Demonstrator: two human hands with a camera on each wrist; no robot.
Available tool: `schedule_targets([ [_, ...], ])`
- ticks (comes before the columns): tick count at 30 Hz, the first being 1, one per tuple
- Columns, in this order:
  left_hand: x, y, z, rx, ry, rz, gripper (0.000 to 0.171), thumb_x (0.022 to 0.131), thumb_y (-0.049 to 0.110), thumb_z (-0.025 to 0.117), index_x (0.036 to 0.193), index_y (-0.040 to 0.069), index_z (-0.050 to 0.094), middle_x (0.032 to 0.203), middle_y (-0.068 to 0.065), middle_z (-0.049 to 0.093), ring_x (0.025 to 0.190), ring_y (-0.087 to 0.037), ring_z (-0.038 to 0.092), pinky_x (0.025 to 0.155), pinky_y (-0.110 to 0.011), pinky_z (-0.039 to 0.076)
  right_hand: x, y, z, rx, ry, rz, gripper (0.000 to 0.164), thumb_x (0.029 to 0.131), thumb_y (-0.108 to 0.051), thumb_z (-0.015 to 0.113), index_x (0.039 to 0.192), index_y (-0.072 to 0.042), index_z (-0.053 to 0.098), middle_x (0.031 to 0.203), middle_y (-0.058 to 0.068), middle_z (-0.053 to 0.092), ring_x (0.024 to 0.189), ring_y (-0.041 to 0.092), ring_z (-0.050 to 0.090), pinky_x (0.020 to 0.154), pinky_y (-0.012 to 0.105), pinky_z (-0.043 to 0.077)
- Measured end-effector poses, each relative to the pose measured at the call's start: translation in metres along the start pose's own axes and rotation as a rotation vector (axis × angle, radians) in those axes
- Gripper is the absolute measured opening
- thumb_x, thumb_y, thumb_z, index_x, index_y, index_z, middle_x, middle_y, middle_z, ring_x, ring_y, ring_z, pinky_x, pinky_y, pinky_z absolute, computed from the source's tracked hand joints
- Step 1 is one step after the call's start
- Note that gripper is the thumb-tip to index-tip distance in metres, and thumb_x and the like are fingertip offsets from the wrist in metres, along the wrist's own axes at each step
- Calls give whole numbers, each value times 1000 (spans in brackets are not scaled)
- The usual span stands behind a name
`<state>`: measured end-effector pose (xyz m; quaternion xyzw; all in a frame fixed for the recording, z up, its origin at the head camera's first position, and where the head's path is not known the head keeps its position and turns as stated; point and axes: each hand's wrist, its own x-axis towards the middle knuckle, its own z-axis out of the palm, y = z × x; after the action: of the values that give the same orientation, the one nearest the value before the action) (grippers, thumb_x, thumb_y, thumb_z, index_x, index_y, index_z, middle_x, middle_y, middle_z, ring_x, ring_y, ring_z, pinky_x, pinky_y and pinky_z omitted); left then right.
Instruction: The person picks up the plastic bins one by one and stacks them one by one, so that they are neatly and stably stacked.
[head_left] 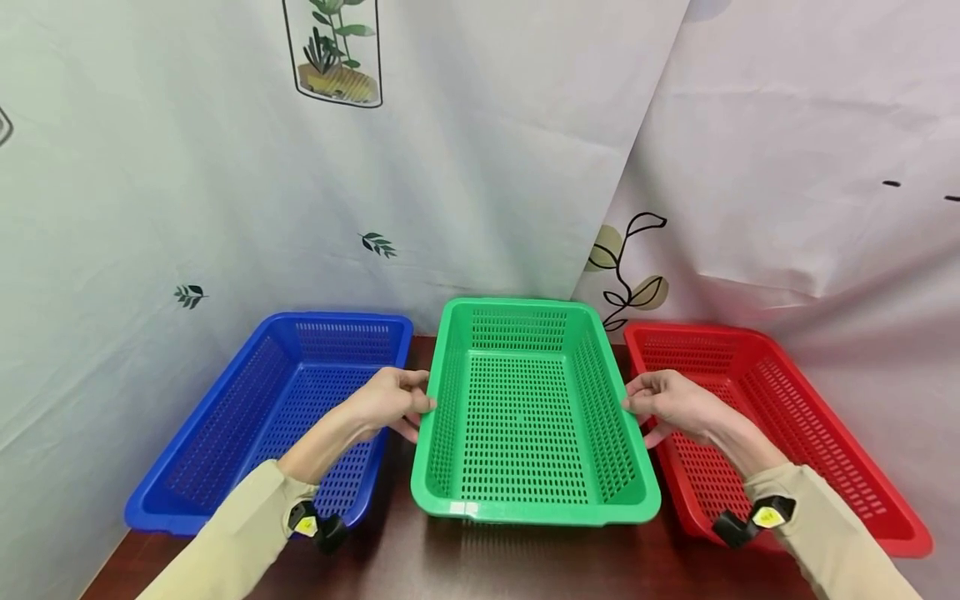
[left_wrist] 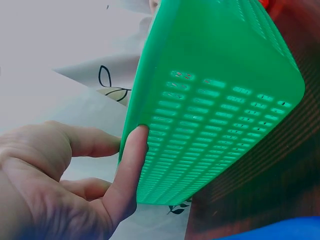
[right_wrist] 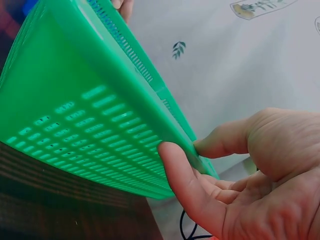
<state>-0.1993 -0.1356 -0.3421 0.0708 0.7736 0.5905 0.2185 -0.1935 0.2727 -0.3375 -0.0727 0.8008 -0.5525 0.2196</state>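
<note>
A green plastic basket [head_left: 525,425] with slotted walls and floor is in the middle of the head view, with nothing inside it. My left hand [head_left: 393,400] pinches its left rim, thumb and fingers on either side of the edge, as the left wrist view shows with the hand [left_wrist: 75,175] close up. On the opposite side, my right hand [head_left: 667,404] grips the right rim the same way; in the right wrist view this hand [right_wrist: 260,170] has a finger against the slotted outer wall. Both hands hold it at about mid-length, close over the dark table [head_left: 525,567].
To the left lies a blue slotted basket [head_left: 217,417], partly behind my left forearm. A red one [head_left: 795,392] lies to the right, partly covered by my right arm. Behind them hangs a pale cloth [head_left: 487,183] printed with plants. Each wrist wears a black strap device.
</note>
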Motion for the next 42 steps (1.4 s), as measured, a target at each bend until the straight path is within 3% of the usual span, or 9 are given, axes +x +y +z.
schedule_targets([
  [8, -5, 3, -8, -5, -23, 13, 65, 95, -4, 61, 152, -12, 29, 80, -13, 62, 66, -21, 65, 64, -44, 62, -3, -4, -1, 29, -22, -9, 28, 99, -3, 59, 116, 16, 47, 89, 15, 63, 80, 25, 66, 65, 43, 62],
  [24, -13, 14, -25, -25, -88, 60, 62, 95, -4, 60, 150, -13, 32, 79, -12, 63, 66, -19, 65, 63, -39, 62, -11, -17, 0, 80, -98, -81, 28, 100, -5, 57, 116, 15, 45, 91, 16, 66, 80, 23, 68, 66, 41, 62],
  [42, -26, 22, -44, -7, -101, 55, 72, 96, -1, 61, 153, -14, 19, 82, -10, 62, 71, -18, 66, 63, -37, 62, -11, -29, 8, 102, -119, -133, 29, 101, -6, 56, 116, 16, 45, 96, 19, 65, 81, 26, 68, 67, 44, 62],
])
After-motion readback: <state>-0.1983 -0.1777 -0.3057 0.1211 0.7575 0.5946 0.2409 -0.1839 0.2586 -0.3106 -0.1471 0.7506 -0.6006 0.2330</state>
